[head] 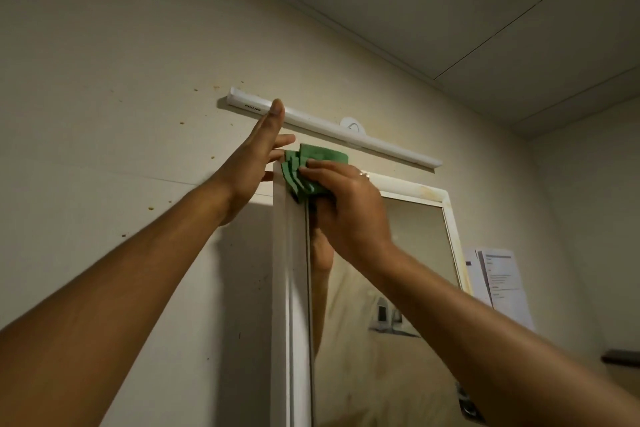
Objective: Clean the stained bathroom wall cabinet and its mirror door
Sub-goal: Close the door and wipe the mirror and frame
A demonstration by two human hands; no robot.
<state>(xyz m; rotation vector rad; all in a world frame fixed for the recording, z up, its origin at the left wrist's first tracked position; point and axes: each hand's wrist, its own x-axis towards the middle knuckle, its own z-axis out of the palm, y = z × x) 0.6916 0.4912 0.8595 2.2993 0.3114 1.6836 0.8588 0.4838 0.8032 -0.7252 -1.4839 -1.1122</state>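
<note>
The white wall cabinet hangs on the beige wall, its mirror door facing me with yellow stains along the top and right frame. My right hand presses a folded green cloth onto the cabinet's top left corner. My left hand is raised flat with fingers spread, next to that corner, its fingertips touching the cabinet's upper left edge and the wall. It holds nothing.
A white tube light is fixed to the wall just above the cabinet. Brown specks dot the wall at left. Papers are stuck to the wall right of the mirror. A dark shelf edge shows at far right.
</note>
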